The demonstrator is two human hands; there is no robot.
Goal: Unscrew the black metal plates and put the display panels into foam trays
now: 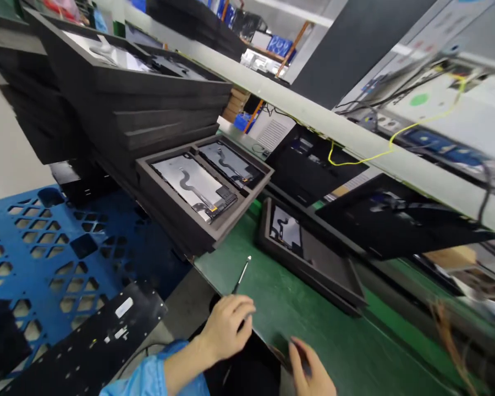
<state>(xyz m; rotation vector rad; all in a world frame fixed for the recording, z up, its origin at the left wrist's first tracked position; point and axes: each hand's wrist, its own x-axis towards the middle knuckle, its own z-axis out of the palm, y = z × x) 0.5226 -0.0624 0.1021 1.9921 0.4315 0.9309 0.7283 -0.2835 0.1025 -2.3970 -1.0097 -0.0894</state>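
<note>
My left hand (231, 327) is curled at the green workbench's near edge. A slim tool (242, 274) with a metal shaft and pale tip projects from the hand's far side; its other end is hidden by the fingers. To the right, my right hand (311, 371) is low in the view, its fingers bent together. Something dark and blurred lies by its fingertips, too unclear to name. Beyond the hands, a dark foam tray (330, 269) holds one flat panel (286, 228) with a ribbon cable. Another foam tray (202, 231) at left holds two similar panels (192, 184).
Tall stacks of black foam trays (148, 99) rise at the left. Below them are a blue plastic pallet (45, 236) and a long black plate (91, 341). A pale beam (280, 93) crosses above the green bench (231, 258), with a yellow cable (363, 160) hanging from it.
</note>
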